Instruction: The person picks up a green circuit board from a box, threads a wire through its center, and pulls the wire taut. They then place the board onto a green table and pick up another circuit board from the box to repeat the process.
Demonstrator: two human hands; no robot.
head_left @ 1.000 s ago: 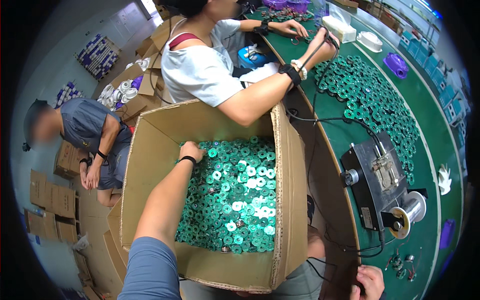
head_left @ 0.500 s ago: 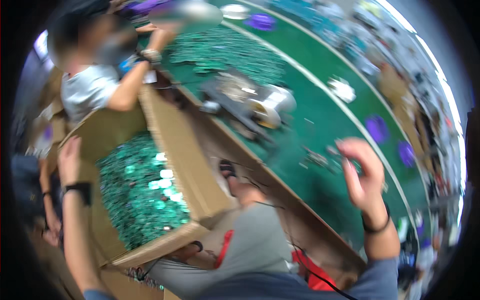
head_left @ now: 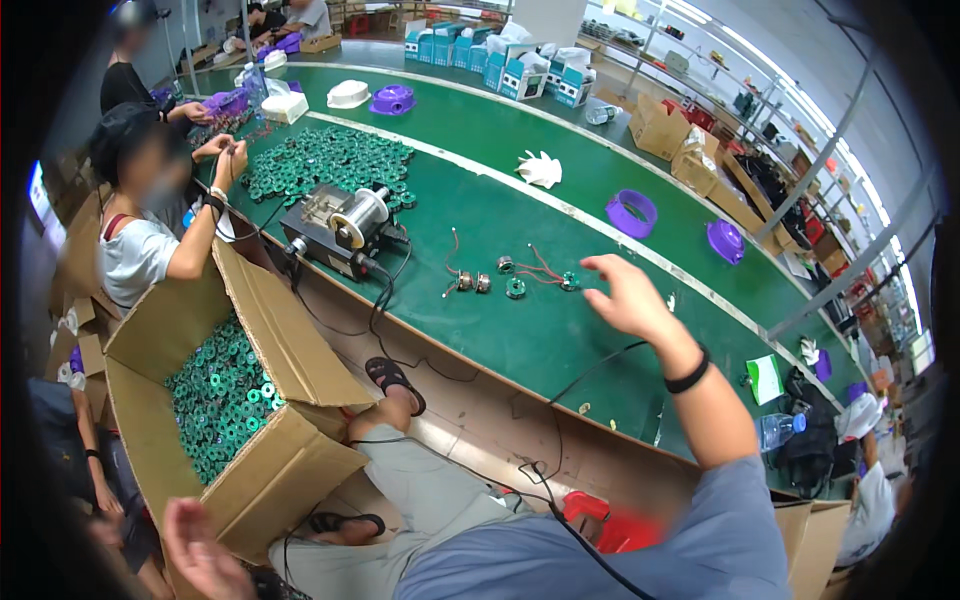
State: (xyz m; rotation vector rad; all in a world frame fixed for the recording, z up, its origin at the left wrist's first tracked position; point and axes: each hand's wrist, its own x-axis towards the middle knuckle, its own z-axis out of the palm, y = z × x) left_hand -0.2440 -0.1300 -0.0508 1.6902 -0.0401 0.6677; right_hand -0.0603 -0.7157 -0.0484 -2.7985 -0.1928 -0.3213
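Note:
My right hand (head_left: 634,298) hovers over the green bench with thumb and forefinger apart, nothing between them. By its fingertips lies a small round green circuit board (head_left: 570,281), with red wires running from it to a small metal motor (head_left: 505,264). Another loose round board (head_left: 515,289) and two more small motors (head_left: 473,283) with wires rest to the left. My left hand (head_left: 205,557), slightly blurred, is low at the near side of an open cardboard box (head_left: 310,345), fingers extended and holding nothing visible. Inside the box is a heap of green ring-shaped boards (head_left: 215,400).
A black machine with a metal wire spool (head_left: 360,218) stands at the bench's near edge, cables hanging down. Behind it spreads a pile of round boards (head_left: 330,165). A co-worker (head_left: 150,235) sits at left. Purple housings (head_left: 632,213) and a white fan wheel (head_left: 540,169) lie farther off.
The view has turned and steadied, bringing more of the bench into sight. My left hand has left the box's far-left rim for its near side. My right hand is now beside the wired board.

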